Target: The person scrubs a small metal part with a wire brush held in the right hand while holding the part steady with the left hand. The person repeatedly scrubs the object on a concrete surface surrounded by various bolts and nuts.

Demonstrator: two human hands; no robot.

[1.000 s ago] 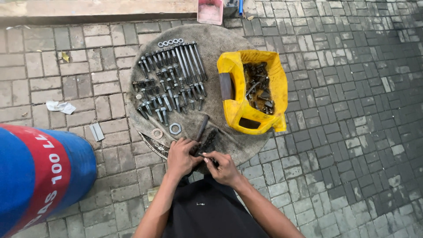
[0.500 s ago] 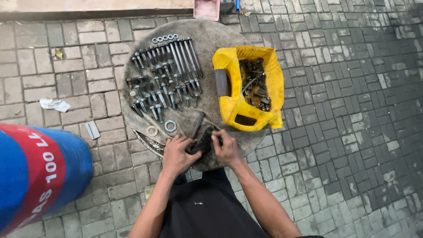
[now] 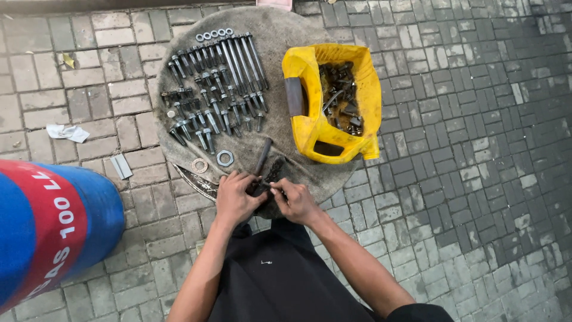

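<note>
Your left hand [image 3: 233, 200] and right hand [image 3: 296, 201] meet at the near edge of the round mat [image 3: 280, 36], fingers of both curled in around a small dark metal piece [image 3: 264, 180]; the piece sits just between the thumbs, touching both hands, above the mat's front rim; its exact shape is too hidden to tell, though a dark rod [image 3: 263, 156] runs up from the left hand toward the mat's centre, and whether the rod is part of the piece or only lies beside it cannot be told.

Left hand: closed, fingers bent over the piece and the rod's lower end. Right hand: closed in a pinch, thumb and forefinger on the piece's right side; neither palm is visible.

Judgement on handling: a small part pinched between two sets of fingertips slips easily; keep both hands low over the mat so that a dropped part lands on cloth and not on the paving [image 3: 476, 149]; hold one hand steady as the anchor and let the other do the turning or pulling.

Surroundings: sorted bolts [image 3: 217, 83] lie in rows on the far left of the mat, well apart from your hands; two washers [image 3: 213, 161] lie near the left hand; the yellow tub [image 3: 363, 89] of mixed hardware stands to the right; a blue drum [image 3: 53, 226] lies at your left.
</note>
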